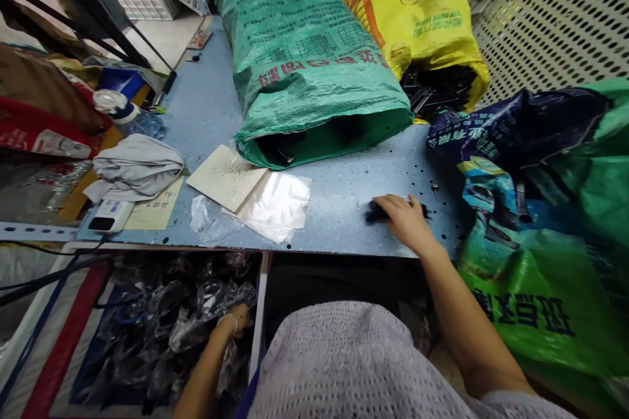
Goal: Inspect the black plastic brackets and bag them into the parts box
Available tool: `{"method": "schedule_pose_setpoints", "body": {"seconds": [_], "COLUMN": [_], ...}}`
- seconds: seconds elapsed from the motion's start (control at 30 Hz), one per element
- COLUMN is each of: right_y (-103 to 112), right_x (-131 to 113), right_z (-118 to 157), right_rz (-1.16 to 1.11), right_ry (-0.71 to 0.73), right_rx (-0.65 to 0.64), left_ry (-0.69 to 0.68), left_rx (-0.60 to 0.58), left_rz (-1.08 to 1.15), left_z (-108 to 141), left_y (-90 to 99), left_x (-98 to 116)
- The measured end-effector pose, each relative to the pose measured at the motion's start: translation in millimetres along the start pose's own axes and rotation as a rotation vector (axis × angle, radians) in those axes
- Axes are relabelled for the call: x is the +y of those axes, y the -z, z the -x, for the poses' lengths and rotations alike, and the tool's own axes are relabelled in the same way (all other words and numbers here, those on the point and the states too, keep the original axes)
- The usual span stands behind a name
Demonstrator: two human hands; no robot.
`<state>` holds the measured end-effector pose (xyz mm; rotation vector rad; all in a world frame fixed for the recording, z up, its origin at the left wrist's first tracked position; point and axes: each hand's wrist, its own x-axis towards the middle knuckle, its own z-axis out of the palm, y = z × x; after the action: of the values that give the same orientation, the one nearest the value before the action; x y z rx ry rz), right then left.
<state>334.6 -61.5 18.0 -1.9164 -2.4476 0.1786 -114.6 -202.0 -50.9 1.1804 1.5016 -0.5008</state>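
Observation:
My right hand (405,219) is at the near edge of the blue tabletop, its fingers closed over a small black brush (376,213) with fuzzy, bristle-like edges. Much of the brush is hidden under the fingers. Below the tabletop, my left hand (239,319) is down among black items in clear plastic bags (171,314), at the right side of an open bin. Its fingers are too small and dark to make out. Left of the brush lies a stack of clear plastic bags (280,206), partly under a pale square board (227,178) with small bits on it.
A green woven sack (314,59) lies with its mouth towards me, dark things inside. Behind it stands a yellow sack (417,13) of black parts. Green and blue sacks (545,275) crowd the right. A grey cloth (137,167), white device (111,216) and bottle (130,114) are left.

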Motion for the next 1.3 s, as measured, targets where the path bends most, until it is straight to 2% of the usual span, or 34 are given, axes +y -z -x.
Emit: {"method": "schedule_pose_setpoints", "body": {"seconds": [0.07, 0.1, 0.13, 0.17, 0.2, 0.23, 0.27, 0.3, 0.33, 0.37, 0.43, 0.47, 0.53, 0.6, 0.7, 0.8, 0.87, 0.9, 1.0, 1.13, 1.2, 1.3], "right_y": [-7.0, -9.3, -10.9, -11.9, -12.3, -12.1, -11.5, -10.3, -8.7, -6.7, -1.7, 0.8, 4.4, 4.1, -2.8, -8.1, -7.0, -5.4, 0.4, 4.9, 6.3, 6.4], "right_x": [-25.0, -37.1, -47.9, -57.1, -64.5, -70.3, -74.7, -77.9, -80.1, -81.5, -83.2, -83.9, -85.5, -87.6, -89.9, -92.5, -97.0, -100.2, -109.6, -116.4, -119.4, -123.2], "right_z": [-0.2, -0.5, -0.8, -0.9, -0.6, 0.3, 2.1, 4.6, 7.8, 11.4, 18.7, 21.8, 26.6, 28.5, 24.3, 11.1, -0.5, -6.2, -19.0, -23.8, -23.7, -25.6], "right_rz": [-0.07, -0.109, -0.148, -0.183, -0.208, -0.224, -0.237, -0.256, -0.289, -0.338, -0.452, -0.496, -0.531, -0.5, -0.484, -0.776, -0.972, -0.994, -0.75, -0.326, -0.246, -0.247], "right_ry": [0.234, 0.28, 0.271, 0.208, 0.103, -0.024, -0.143, -0.226, -0.26, -0.247, -0.15, -0.09, 0.011, 0.048, -0.026, -0.063, -0.013, 0.024, 0.106, 0.094, 0.156, 0.239], "right_rx": [0.042, 0.074, 0.118, 0.166, 0.206, 0.22, 0.195, 0.126, 0.026, -0.083, -0.251, -0.295, -0.329, -0.324, -0.287, -0.312, -0.305, -0.277, -0.192, -0.188, -0.173, -0.172], "left_ry": [-0.082, -0.194, -0.338, -0.5, -0.633, -0.71, -0.732, -0.731, -0.72, -0.712, -0.709, -0.711, -0.704, -0.711, -0.796, -0.847, -0.829, -0.813, -0.786, -0.807, -0.804, -0.855], "left_rx": [-0.028, 0.018, 0.124, 0.286, 0.505, 0.738, 0.921, 1.03, 1.087, 1.092, 1.021, 0.957, 0.823, 0.744, 0.766, 0.761, 0.726, 0.714, 0.787, 1.02, 1.091, 1.15], "left_rz": [0.018, 0.045, 0.079, 0.113, 0.127, 0.113, 0.075, 0.029, -0.002, -0.005, 0.117, 0.227, 0.432, 0.551, 0.537, 0.422, 0.41, 0.426, 0.407, 0.026, -0.117, -0.178], "left_z": [4.3, 6.8, 8.2, 7.7, 4.6, -1.1, -9.1, -18.6, -28.6, -38.1, -52.9, -57.4, -61.1, -59.6, -54.6, -52.2, -52.5, -52.8, -51.6, -45.9, -44.3, -42.4], "left_y": [21.6, 33.9, 46.1, 57.3, 67.2, 75.5, 82.4, 88.5, 94.1, 99.8, 112.1, 118.5, 130.0, 136.7, 136.0, 129.1, 126.1, 125.9, 130.3, 139.7, 141.1, 138.0], "left_x": [20.2, 36.3, 56.4, 79.6, 104.4, 128.7, 150.6, 168.4, 181.1, 188.2, 187.7, 182.4, 168.1, 156.1, 149.1, 152.1, 155.2, 155.9, 152.4, 138.9, 134.9, 134.5]}}
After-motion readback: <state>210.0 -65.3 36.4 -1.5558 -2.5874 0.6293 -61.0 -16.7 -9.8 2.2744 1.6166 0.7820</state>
